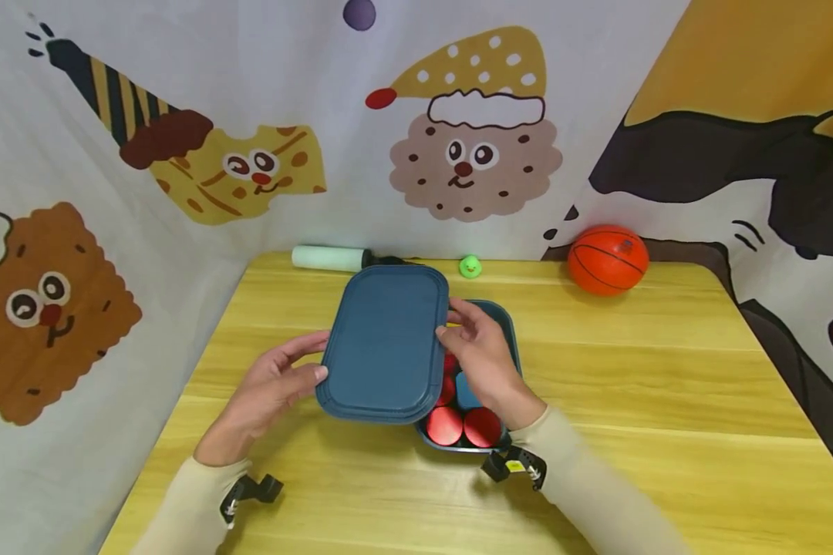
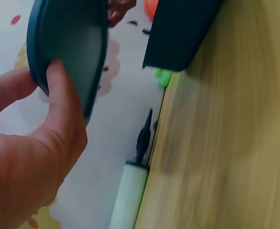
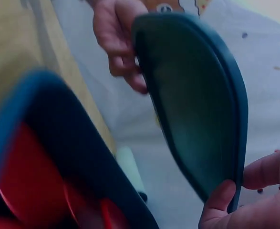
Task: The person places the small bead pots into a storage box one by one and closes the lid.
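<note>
A dark blue rectangular lid [image 1: 386, 343] with rounded corners is held up off the table by both hands. The left hand [image 1: 267, 393] pinches its left edge between thumb and fingers, as the left wrist view also shows. At the opposite edge the right hand [image 1: 482, 354] pinches the lid's rim. Behind and to the right, partly covered by the lid and right hand, stands a matching blue box [image 1: 516, 339]. Inside it lie several round red pieces [image 1: 445, 426] and a light blue piece [image 1: 467, 391]; a bit of yellow shows near the right fingers.
Along the table's back edge lie a pale green hand pump [image 1: 329, 257] with a black nozzle, a small green duck [image 1: 470, 267] and an orange ball [image 1: 608, 260]. A printed cloth [image 1: 284, 92] hangs behind the wooden table [image 1: 652, 385].
</note>
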Tool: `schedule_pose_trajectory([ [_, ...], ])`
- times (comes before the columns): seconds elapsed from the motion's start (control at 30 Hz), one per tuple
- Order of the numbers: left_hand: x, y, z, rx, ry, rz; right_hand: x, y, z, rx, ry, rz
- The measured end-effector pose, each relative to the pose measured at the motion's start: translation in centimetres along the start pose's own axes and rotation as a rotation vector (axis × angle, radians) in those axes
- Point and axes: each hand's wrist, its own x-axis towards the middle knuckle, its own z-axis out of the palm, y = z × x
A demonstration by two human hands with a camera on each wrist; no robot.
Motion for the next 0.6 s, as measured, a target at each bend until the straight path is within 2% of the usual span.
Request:
schedule_pose_trajectory([
  [0.23,1.4,-0.3,2.3,-0.026,-0.040,-0.020,2.2,-0.6,-3.4,-0.085,0.053,-0.001],
  [0.33,2.0,-0.5,3.3,-0.057,-0.078,0.000,2.7,-1.2,-4.9,-0.098,0.058,0.007],
  [0.47,2.8,-1.0,4.0,-0.103,-0.111,0.031,2.7,-2.4,-6.3,-0.092,0.046,0.000],
  [0.6,3.9,-1.6,4.5,-0.122,-0.086,0.054,1.7,-4.1,-7.0,-0.110,0.065,-0.035],
])
